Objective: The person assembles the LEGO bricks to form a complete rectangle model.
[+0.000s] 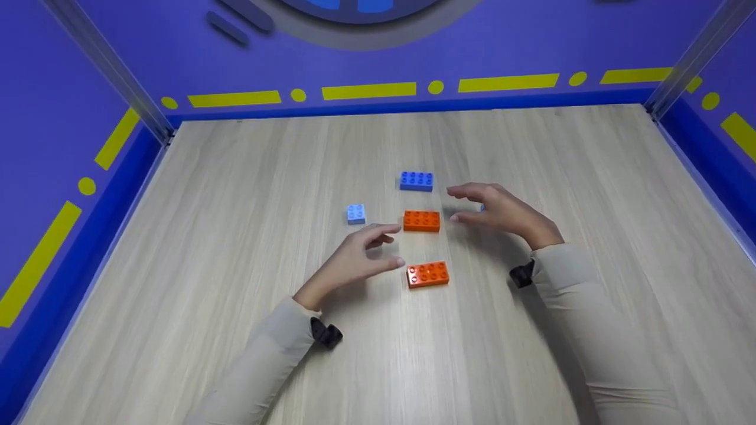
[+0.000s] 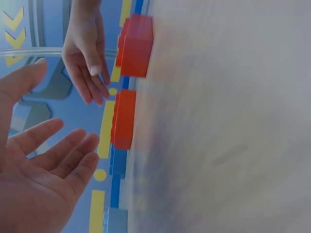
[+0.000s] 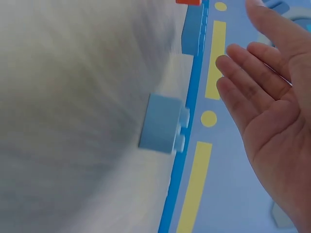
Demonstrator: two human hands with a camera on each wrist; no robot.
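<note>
My left hand point(image 1: 354, 255) hovers over the table with fingers loosely bent and nothing in its grasp. Its fingertips come close to two orange toy bricks, a farther one point(image 1: 422, 221) and a nearer one point(image 1: 427, 275). Likewise holding nothing, my right hand point(image 1: 499, 209) is to the right of the farther orange brick and a dark blue brick point(image 1: 416, 181). A small light blue brick point(image 1: 355, 214) lies beyond the left hand. Mostly hidden behind the right hand in the head view is another blue brick point(image 1: 482, 208); the right wrist view shows a light blue brick point(image 3: 161, 124) in full.
The bricks lie apart on a pale wood-grain table point(image 1: 236, 195). Blue panels with yellow stripes point(image 1: 369, 91) stand along its back and sides. A dark wrist-worn device point(image 1: 326, 333) sits on the left sleeve, and a similar one point(image 1: 522, 274) on the right.
</note>
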